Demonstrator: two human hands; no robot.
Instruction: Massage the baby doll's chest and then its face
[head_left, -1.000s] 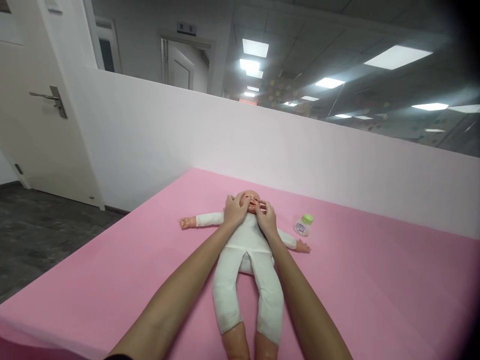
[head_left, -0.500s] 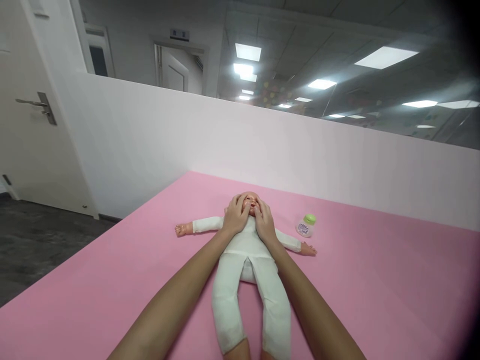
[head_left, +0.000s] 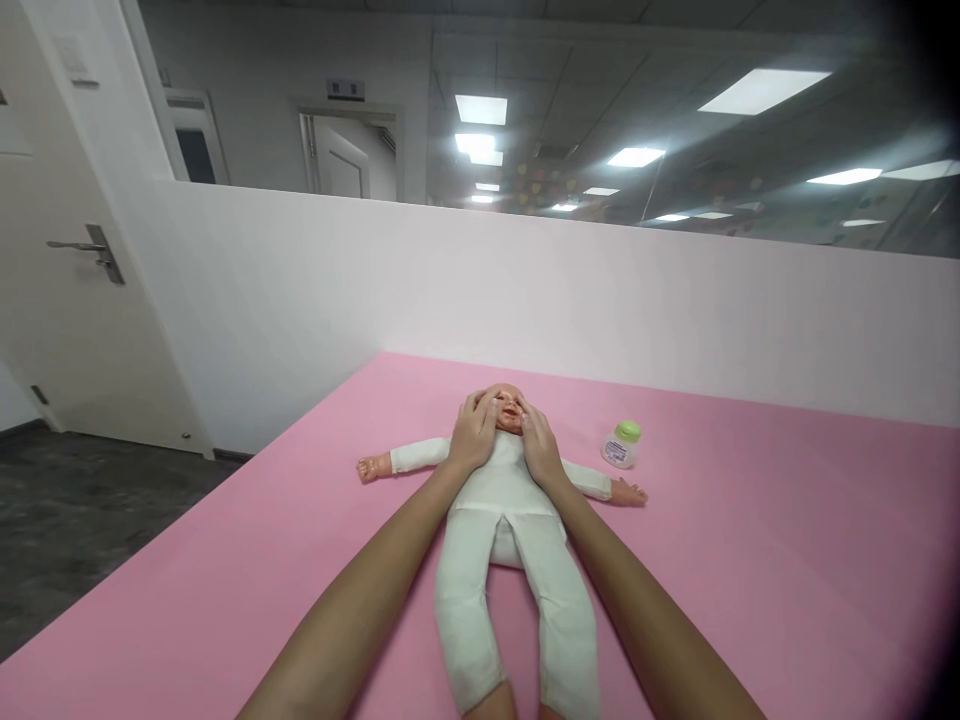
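Head view; doll [head_left: 504, 500] supine; left hand [head_left: 474, 436], right hand [head_left: 539, 448] flank face

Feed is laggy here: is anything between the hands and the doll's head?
Nothing visible. The left hand and right hand lie directly on the doll at its face. The small bottle stands apart, off to the right.
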